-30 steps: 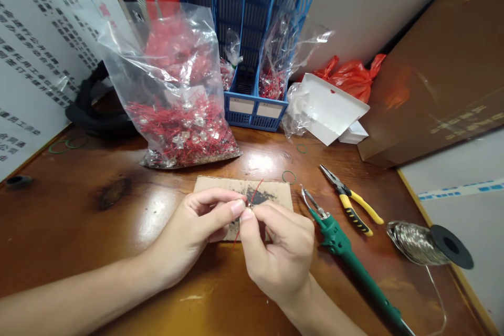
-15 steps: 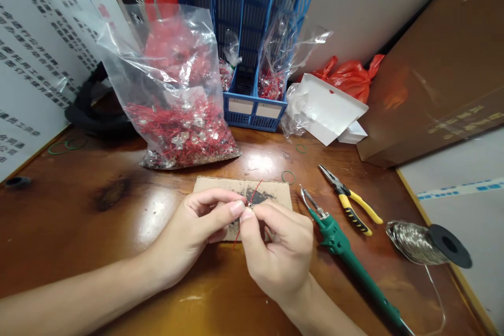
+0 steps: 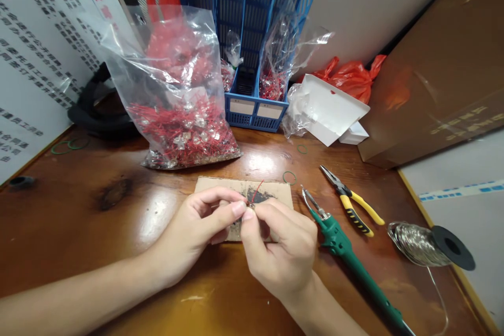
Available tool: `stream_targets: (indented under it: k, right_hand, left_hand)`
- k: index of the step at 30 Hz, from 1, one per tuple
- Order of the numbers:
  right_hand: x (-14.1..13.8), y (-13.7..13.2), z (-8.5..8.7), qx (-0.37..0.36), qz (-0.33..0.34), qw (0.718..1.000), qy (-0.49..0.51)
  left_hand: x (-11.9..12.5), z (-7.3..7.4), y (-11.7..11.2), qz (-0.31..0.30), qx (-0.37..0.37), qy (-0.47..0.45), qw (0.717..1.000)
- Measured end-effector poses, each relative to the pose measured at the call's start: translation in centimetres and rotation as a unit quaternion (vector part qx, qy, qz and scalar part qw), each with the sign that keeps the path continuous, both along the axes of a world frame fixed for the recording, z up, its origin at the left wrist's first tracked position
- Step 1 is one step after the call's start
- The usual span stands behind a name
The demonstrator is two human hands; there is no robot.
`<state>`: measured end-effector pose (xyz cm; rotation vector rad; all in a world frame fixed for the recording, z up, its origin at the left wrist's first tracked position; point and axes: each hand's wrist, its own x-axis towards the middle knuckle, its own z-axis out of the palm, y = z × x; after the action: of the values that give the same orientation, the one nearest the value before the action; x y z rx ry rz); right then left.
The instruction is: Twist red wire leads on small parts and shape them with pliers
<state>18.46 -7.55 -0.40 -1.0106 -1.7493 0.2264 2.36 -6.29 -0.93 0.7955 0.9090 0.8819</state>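
My left hand [image 3: 205,220] and my right hand [image 3: 279,241] meet fingertip to fingertip over a scorched piece of cardboard [image 3: 208,184]. Both are closed in a pinch on a tiny part with a thin red wire [image 3: 258,189] rising from it. The fingertips mostly hide the part itself. Right of my right hand lies a green soldering iron [image 3: 338,241], its tip pointing away from me. Beyond it are long-nose pliers [image 3: 350,202] with yellow and black handles.
A clear bag of red-wired parts [image 3: 185,131] stands at the back left, beside a blue divided rack [image 3: 255,113]. At the right are a solder wire spool [image 3: 425,244], a white box [image 3: 334,110] and a large brown carton [image 3: 433,79]. Green rings [image 3: 289,177] lie on the table.
Both hands keep their pinch in nearly the same place. A red wire end that showed below the fingers is now out of sight. The whole view has shifted very slightly.
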Motion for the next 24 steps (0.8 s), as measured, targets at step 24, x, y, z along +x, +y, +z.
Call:
stream_targets:
  k: [24]
  right_hand:
    - [0.55,-0.17,0.13,-0.001,0.023,0.999,-0.035]
  left_hand:
    - [-1.02,0.12,0.34,-0.019,0.174,0.101,0.979]
